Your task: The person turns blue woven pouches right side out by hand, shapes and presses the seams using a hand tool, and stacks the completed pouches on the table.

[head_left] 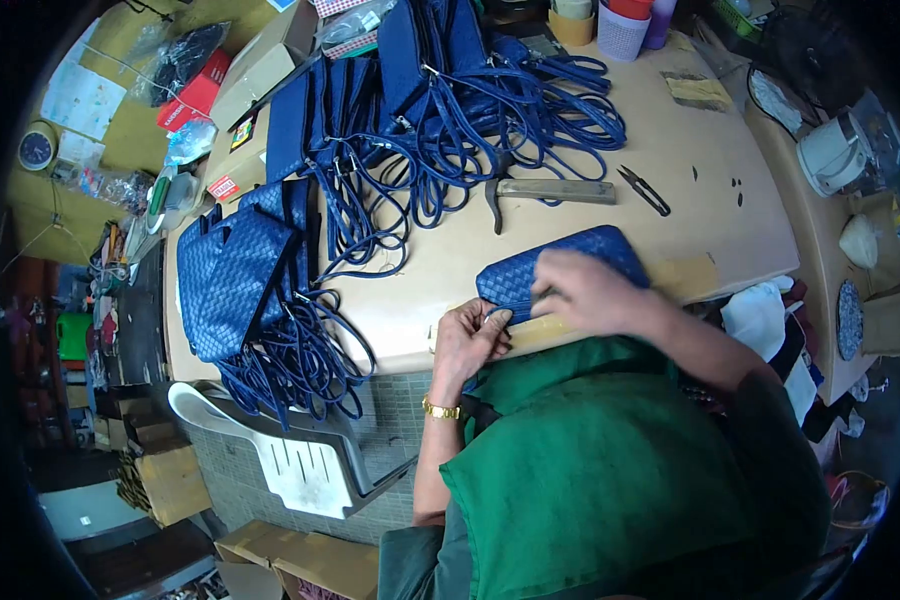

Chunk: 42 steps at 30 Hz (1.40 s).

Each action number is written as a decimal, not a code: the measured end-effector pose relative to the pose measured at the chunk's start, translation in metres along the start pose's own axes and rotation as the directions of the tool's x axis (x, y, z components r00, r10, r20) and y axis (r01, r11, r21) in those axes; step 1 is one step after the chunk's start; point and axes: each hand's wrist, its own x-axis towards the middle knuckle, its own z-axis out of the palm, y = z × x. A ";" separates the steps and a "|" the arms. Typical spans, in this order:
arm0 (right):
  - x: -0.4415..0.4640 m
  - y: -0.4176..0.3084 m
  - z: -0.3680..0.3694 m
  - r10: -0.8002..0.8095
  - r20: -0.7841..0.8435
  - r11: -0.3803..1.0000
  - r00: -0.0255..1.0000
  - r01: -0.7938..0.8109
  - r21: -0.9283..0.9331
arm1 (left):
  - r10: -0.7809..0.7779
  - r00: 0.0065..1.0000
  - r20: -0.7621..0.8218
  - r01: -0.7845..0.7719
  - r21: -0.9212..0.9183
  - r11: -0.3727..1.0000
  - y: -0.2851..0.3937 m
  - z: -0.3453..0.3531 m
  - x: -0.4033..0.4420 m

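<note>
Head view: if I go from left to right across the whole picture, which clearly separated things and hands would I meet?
Green container → pile of woven blue pouches → left hand → right hand → white appliance. The pouch being worked on overlaps both hands, so it is omitted.

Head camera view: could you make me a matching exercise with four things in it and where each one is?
Things:
1. Black metal thread snips
2. Blue woven-textured pouch
3. Gold-coloured metal wristband
4. Brown-handled metal hammer

Places:
A. Held by the left hand
B. On the tabletop, left of the snips
C. Around the left hand's wrist
D. On the tabletop, right of the hammer

Pairs: 1-D, 2-A, 3-C, 4-B
</note>
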 end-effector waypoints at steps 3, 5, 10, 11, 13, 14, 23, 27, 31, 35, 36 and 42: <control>-0.002 0.006 0.021 -0.021 0.078 0.993 0.997 0.030 -0.114 | 0.170 0.982 -0.084 -0.159 0.128 0.979 -0.010 -0.006 -0.006; 0.002 0.011 0.027 -0.033 0.099 0.993 0.994 0.044 -0.111 | 0.314 0.937 -0.152 -0.234 0.391 0.890 -0.011 -0.004 -0.009; 0.002 0.012 0.009 0.074 0.203 0.997 0.976 -0.069 -0.033 | 0.303 0.939 -0.166 -0.201 0.451 0.870 -0.006 -0.002 -0.012; -0.006 0.017 -0.003 0.090 0.203 0.988 0.975 -0.062 -0.141 | 0.286 0.945 -0.160 -0.209 0.380 0.901 -0.011 -0.003 -0.010; -0.021 0.027 -0.026 0.203 0.166 0.961 0.965 -0.164 -0.224 | 0.266 0.951 -0.157 -0.198 0.352 0.915 -0.016 -0.005 -0.006; -0.025 0.027 -0.035 0.295 0.132 0.944 0.947 -0.266 -0.197 | 0.245 0.957 -0.157 -0.185 0.325 0.928 -0.017 -0.006 -0.005; -0.015 0.021 0.002 -0.003 0.068 0.984 0.998 0.015 -0.179 | 0.237 0.958 -0.161 -0.188 0.271 0.944 -0.019 -0.009 -0.003; -0.048 0.044 -0.037 0.199 -0.131 0.949 0.971 -0.224 -0.223 | 0.220 0.964 -0.149 -0.163 0.321 0.933 -0.015 -0.007 -0.006; -0.054 0.054 -0.036 0.456 -0.201 0.874 0.867 -0.393 0.286 | 0.693 0.719 -0.046 -0.348 0.840 0.417 0.013 0.011 -0.020; -0.051 0.036 -0.040 0.492 -0.164 0.792 0.855 -0.361 0.491 | 0.675 0.734 0.077 -0.514 0.713 0.477 0.003 0.023 -0.005; -0.052 0.038 -0.045 0.515 -0.024 0.734 0.857 -0.426 0.530 | 0.657 0.751 0.066 -0.505 0.698 0.507 0.001 0.023 -0.003; -0.048 0.012 -0.054 0.476 0.060 0.641 0.877 -0.393 0.659 | 0.480 0.876 0.052 -0.374 0.701 0.608 0.013 0.012 0.002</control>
